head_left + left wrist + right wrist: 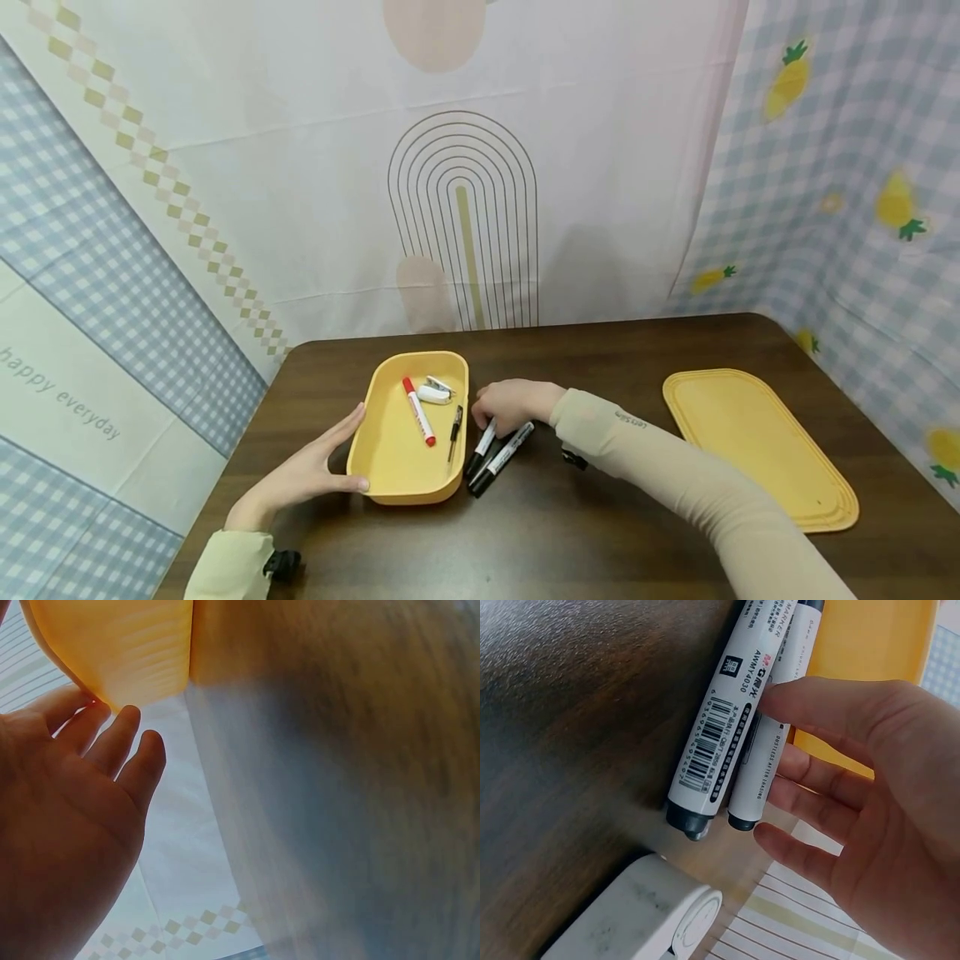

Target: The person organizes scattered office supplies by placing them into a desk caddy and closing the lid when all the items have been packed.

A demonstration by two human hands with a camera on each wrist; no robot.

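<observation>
My left hand [296, 479] spreads along the left side of a yellow box [408, 498], its thumb at the near corner and its fingertips at the rim. Inside the box lie a red-capped white marker [418, 410], a small white stapler [435, 394] and a slim black pen [454, 435]. Just right of the box, my right hand [513, 404] reaches down over black-and-white markers on the table. Between its thumb and fingers it pinches the thinner whiteboard marker [759, 769]. A thicker black marker [724, 727] lies right beside that one, outside the thumb.
A rounded white object [634, 915] rests on the table near the markers, hidden by the hand in the head view. The yellow lid [757, 450] lies flat at the right of the dark wooden table [585, 542]. Patterned cloth [615, 167] hangs behind.
</observation>
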